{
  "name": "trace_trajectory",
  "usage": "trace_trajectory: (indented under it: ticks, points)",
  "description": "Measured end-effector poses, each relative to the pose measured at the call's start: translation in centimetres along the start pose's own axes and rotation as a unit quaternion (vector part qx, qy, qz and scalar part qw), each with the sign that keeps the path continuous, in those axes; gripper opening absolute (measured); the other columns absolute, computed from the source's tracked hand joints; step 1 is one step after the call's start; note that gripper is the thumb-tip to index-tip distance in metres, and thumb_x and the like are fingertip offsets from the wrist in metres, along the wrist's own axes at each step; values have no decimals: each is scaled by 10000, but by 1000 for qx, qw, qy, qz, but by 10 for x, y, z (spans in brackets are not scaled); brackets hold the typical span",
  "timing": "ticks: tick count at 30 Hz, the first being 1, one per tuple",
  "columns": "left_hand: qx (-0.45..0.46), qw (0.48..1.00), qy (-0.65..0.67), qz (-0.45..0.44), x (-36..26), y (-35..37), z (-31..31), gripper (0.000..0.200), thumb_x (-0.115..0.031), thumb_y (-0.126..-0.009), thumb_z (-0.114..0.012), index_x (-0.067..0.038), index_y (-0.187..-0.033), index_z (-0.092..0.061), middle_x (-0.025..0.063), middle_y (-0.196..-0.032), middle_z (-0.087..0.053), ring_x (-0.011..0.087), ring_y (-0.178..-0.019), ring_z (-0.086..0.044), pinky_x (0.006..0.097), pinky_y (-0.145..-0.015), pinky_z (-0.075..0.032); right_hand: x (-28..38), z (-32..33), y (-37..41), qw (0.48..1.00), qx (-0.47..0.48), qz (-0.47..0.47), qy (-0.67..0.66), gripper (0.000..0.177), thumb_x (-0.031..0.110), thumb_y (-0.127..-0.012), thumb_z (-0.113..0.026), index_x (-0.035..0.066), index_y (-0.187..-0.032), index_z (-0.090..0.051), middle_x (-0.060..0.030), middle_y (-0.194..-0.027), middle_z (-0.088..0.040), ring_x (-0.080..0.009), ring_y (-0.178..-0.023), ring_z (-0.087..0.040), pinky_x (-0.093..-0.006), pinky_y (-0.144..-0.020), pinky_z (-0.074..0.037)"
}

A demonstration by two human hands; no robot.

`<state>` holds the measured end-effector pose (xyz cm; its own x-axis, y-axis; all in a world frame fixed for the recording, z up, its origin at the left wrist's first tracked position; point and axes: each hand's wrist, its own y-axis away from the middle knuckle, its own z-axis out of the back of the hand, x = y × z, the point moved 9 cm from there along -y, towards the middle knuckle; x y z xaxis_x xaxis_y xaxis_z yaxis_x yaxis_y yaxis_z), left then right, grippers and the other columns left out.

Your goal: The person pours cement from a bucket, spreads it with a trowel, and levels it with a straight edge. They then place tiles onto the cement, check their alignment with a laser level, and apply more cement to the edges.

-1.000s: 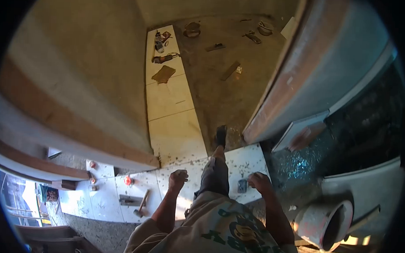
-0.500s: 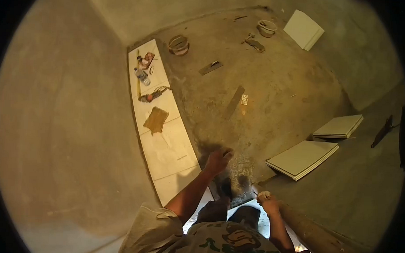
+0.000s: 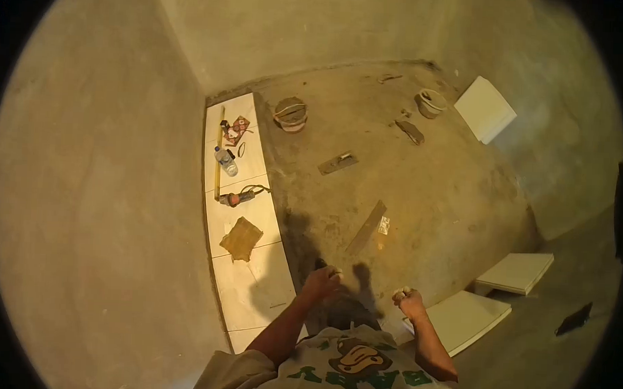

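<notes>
My left hand (image 3: 320, 284) hangs low in the middle of the view with its fingers curled, over bare cement floor beside the row of laid white tiles (image 3: 253, 288). Nothing clearly shows inside it. My right hand (image 3: 410, 302) is closed around a small white object (image 3: 401, 291), just left of a stack of loose tiles (image 3: 466, 318). Both hands are above the floor and touch nothing on it.
On the tile row along the left wall lie a water bottle (image 3: 225, 161), an angle grinder (image 3: 237, 197) and a brown rag (image 3: 241, 238). A bucket (image 3: 291, 114), trowel (image 3: 338, 162), flat bar (image 3: 366, 228), bowl (image 3: 431, 103) and more tiles (image 3: 517, 272) lie on the cement floor.
The view has moved from a doorway into the room. My left hand has pulled back toward my body, and my right hand keeps its hold on the white object.
</notes>
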<state>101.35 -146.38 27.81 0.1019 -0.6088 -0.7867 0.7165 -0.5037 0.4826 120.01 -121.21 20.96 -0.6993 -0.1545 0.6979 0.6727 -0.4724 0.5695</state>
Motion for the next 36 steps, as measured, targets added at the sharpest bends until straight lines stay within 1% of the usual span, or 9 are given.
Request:
trace_trajectory:
  ticks: [2,4,7,13,17,18,28,32,36]
  points:
    - [-76,992,-7,-97,41,-50,44,400,-377,-803,-579,-62,-1042,-640,165,-996,-649,331,-935,-617,394,-820,-473,53,-11,-52,999,27,20,6,139,128,-776,-556,4,-757,-615,-55,-702,-605,-165,-617,-533,-308,-588,-432]
    - [-132,981,-121,-72,56,-85,106,356,-360,-823,-566,-67,-1006,-655,172,-969,-651,334,-910,-621,398,-804,-481,157,-57,-75,648,-126,598,456,110,128,-771,-568,35,-743,-619,-53,-685,-585,-165,-632,-517,-315,-587,-424]
    - [-188,979,-78,-19,85,-116,200,319,-334,-817,-577,-64,-961,-665,156,-917,-661,320,-880,-632,396,-787,-483,253,-56,-154,981,76,153,92,212,232,-830,-595,38,-904,-634,-94,-762,-609,-186,-747,-566,-326,-706,-458]
    - [-440,889,126,23,145,-126,326,206,-233,-791,-578,-43,-780,-657,159,-783,-656,309,-743,-632,398,-681,-490,443,-83,-221,951,104,238,167,263,260,-845,-599,19,-948,-610,-76,-779,-609,-169,-742,-543,-317,-714,-455]
    - [-319,922,-190,112,173,-221,307,296,-333,-805,-545,-83,-867,-692,138,-859,-670,314,-830,-639,403,-753,-495,479,-95,-291,954,129,240,126,254,266,-843,-605,27,-930,-613,-42,-754,-579,-157,-722,-522,-296,-692,-447]
    - [-280,944,56,163,167,-239,301,297,-328,-798,-557,-93,-915,-694,132,-905,-670,298,-868,-638,392,-780,-491,490,-95,-309,954,133,240,124,254,266,-843,-605,27,-930,-613,-42,-754,-579,-157,-722,-522,-296,-692,-447]
    - [-241,968,-4,68,-20,-552,447,395,-404,-777,-557,-87,-994,-646,184,-982,-641,351,-936,-607,437,-818,-466,502,15,-526,916,60,264,296,265,239,-807,-592,-11,-884,-634,-133,-810,-658,-218,-745,-639,-321,-659,-494]
    - [-242,969,41,-26,-112,-641,518,336,-352,-783,-590,-87,-979,-655,169,-942,-654,331,-905,-623,427,-810,-468,485,78,-572,998,-42,-23,49,150,184,-773,-596,44,-797,-644,-132,-780,-642,-265,-777,-638,-393,-696,-509]
    - [-296,954,52,9,-134,-688,549,348,-372,-790,-573,-87,-969,-660,163,-925,-658,338,-894,-625,428,-805,-468,435,60,-663,933,113,147,307,101,164,-745,-596,80,-773,-643,-98,-731,-648,-233,-677,-634,-353,-623,-512]
